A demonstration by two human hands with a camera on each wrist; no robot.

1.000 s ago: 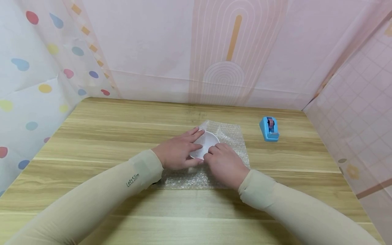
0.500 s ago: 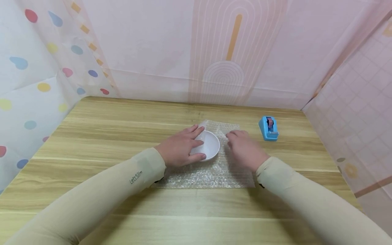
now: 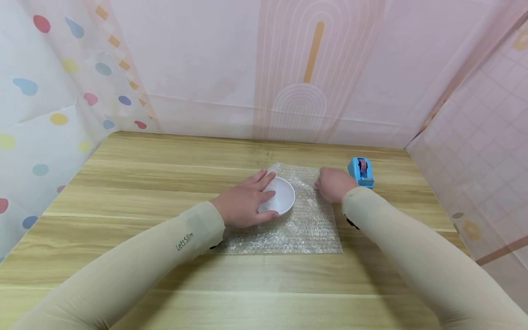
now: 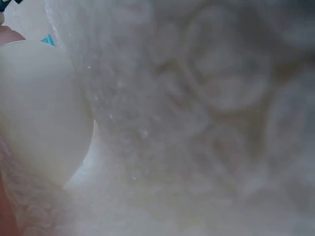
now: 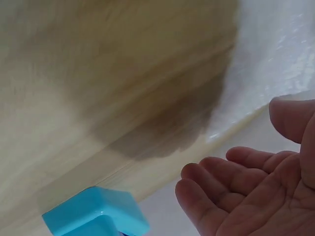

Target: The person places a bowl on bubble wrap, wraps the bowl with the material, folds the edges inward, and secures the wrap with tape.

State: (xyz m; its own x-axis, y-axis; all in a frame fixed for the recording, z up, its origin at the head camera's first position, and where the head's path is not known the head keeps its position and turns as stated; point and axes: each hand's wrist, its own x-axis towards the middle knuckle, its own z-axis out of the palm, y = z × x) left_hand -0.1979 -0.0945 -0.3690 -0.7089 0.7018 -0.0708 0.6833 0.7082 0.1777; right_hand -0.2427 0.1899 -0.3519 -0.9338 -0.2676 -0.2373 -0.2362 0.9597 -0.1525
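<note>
A white bowl (image 3: 285, 197) sits on a sheet of clear bubble wrap (image 3: 297, 236) in the middle of the table. My left hand (image 3: 241, 201) lies on the bowl's left side with fingers spread, keeping a folded-over part of the wrap against it. In the left wrist view the wrap (image 4: 142, 108) fills most of the picture beside the bowl (image 4: 44, 113). Over the wrap's far right edge hovers my right hand (image 3: 335, 184); in the right wrist view its fingers bend loosely, thumb apart, holding nothing. A blue tape dispenser (image 3: 363, 172) stands just right of it.
The wood-grain table (image 3: 165, 160) carries all of this. A pale patterned cloth (image 3: 198, 68) hangs behind it, with more cloth at the left and right sides. In the right wrist view, the dispenser (image 5: 93, 211) shows close below the fingers.
My right hand has left the bowl's near right rim and moved right and away from me, towards the tape dispenser. The left hand stays on the bowl and wrap.
</note>
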